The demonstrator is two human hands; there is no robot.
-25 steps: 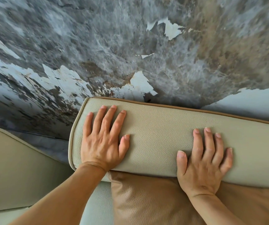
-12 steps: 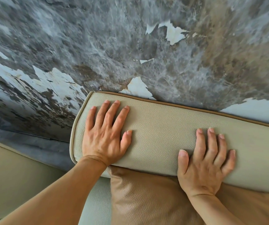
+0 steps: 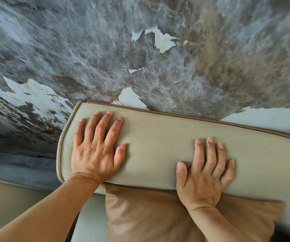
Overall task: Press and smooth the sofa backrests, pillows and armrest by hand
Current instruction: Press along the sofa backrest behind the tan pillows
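A beige leather sofa backrest [image 3: 158, 145] with brown piping along its top runs across the middle of the view. My left hand [image 3: 95, 149] lies flat on its left end, fingers spread and pointing up. My right hand [image 3: 205, 173] lies flat further right and lower, its heel at the backrest's lower edge. A tan leather pillow [image 3: 149, 219] leans against the backrest below both hands; my right wrist crosses over it. Neither hand holds anything.
A wall [image 3: 140, 49] with grey stains and peeling white paint rises right behind the backrest. A beige armrest [image 3: 9, 203] sits at the lower left. A pale seat cushion [image 3: 90, 222] shows between my left forearm and the pillow.
Both hands stay flat on the backrest in nearly the same places. The view has shifted slightly, so the armrest at the left shows less.
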